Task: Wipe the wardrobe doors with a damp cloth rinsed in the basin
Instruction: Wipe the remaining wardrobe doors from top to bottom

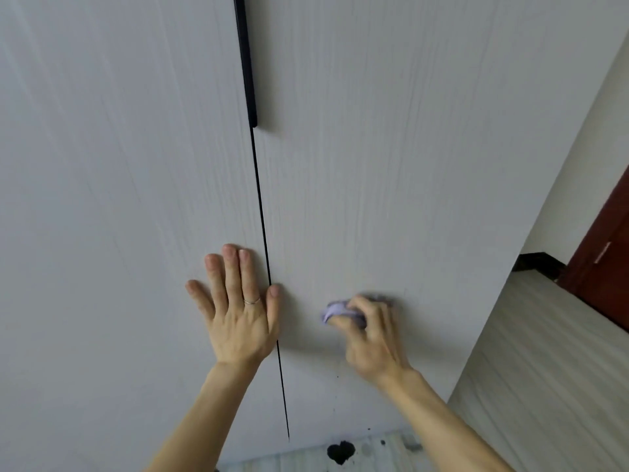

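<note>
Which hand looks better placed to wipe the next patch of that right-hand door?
Right. The right hand grips the purple cloth against the right door. The left hand lies flat on the left door beside the seam, holding nothing, so it likely only braces.

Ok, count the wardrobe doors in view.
2. The left door, under the flat left hand, and the right door, where the right hand grips the purple cloth against it. More may lie off-frame.

Pale floor [544, 369], dark red door [609, 260], black blotch [340, 452].
</note>
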Available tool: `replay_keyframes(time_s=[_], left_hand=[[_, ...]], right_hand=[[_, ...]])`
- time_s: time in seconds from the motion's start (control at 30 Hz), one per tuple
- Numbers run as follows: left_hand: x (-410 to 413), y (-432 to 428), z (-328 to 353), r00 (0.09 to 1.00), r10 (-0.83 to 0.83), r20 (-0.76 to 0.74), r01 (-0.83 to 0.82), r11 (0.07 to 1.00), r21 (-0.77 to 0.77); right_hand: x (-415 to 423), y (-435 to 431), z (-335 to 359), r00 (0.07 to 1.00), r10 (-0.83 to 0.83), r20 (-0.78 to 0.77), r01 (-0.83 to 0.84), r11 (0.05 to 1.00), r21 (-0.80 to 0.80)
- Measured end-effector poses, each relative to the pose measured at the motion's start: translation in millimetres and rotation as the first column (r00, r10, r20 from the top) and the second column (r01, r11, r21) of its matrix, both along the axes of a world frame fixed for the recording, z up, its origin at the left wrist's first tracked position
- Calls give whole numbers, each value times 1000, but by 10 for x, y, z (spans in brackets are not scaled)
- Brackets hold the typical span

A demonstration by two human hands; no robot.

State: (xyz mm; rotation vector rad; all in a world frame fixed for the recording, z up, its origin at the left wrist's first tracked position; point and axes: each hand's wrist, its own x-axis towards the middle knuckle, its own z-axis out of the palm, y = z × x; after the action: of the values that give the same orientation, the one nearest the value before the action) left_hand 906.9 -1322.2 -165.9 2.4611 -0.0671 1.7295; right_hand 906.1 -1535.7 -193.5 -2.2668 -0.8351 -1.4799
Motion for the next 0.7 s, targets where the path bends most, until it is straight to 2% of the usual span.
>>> replay_keyframes(time_s=[0.03, 0.07, 0.1, 0.13, 0.17, 0.23, 0.3, 0.33, 0.37, 0.43, 0.5, 0.6, 0.67, 0.7], left_hand=[[-2, 3, -11, 1000, -8, 7, 8, 1000, -9], [-18, -9, -25, 1000, -15, 9, 16, 999, -30], [-23, -38, -24, 1000, -23, 5, 24, 998, -51], [-54, -81, -66, 999, -36, -16, 34, 997, -66], [-53, -99, -78, 999, -41, -17, 39, 997, -72], [-50, -119, -107, 999, -40, -15, 39, 997, -69], [-54, -130, -99, 999, -36, -30, 34, 996, -77], [-70, -151, -112, 999, -41, -36, 38, 995, -88], [-78, -148, -117, 998, -53, -44, 49, 994, -100], [-64, -157, -162, 995, -93, -33, 89, 991, -100], [-65, -172, -185, 993, -108, -49, 104, 991, -84], [-87, -203, -255, 990, -132, -55, 126, 986, -110], [-128, -226, -294, 988, -135, -77, 125, 985, -119], [-164, -233, -330, 988, -128, -83, 119, 987, -108]], right_hand=[[68, -114, 213, 999, -5, 38, -3, 979, 204], [143, -250, 441, 997, -41, 62, 9, 897, 442], [246, -407, 664, 996, -83, 45, 34, 761, 648], [298, -559, 794, 993, -115, 7, 66, 614, 787], [357, -645, 906, 991, -134, -17, 82, 498, 863], [387, -627, 876, 987, -159, -30, 94, 414, 905], [298, -356, 653, 984, -175, -41, 111, 417, 902], [214, -190, 451, 985, -167, -33, 113, 497, 861], [126, 7, 215, 992, -128, -25, 100, 622, 777], [-52, 291, -262, 999, 17, -49, 13, 837, 547], [-114, 327, -543, 988, 119, -102, -69, 913, 401], [-128, 60, -480, 985, 141, -100, -84, 896, 436], [-55, -241, -270, 996, 24, -90, 38, 774, 632], [-18, -409, -180, 992, -18, -121, 103, 661, 743]])
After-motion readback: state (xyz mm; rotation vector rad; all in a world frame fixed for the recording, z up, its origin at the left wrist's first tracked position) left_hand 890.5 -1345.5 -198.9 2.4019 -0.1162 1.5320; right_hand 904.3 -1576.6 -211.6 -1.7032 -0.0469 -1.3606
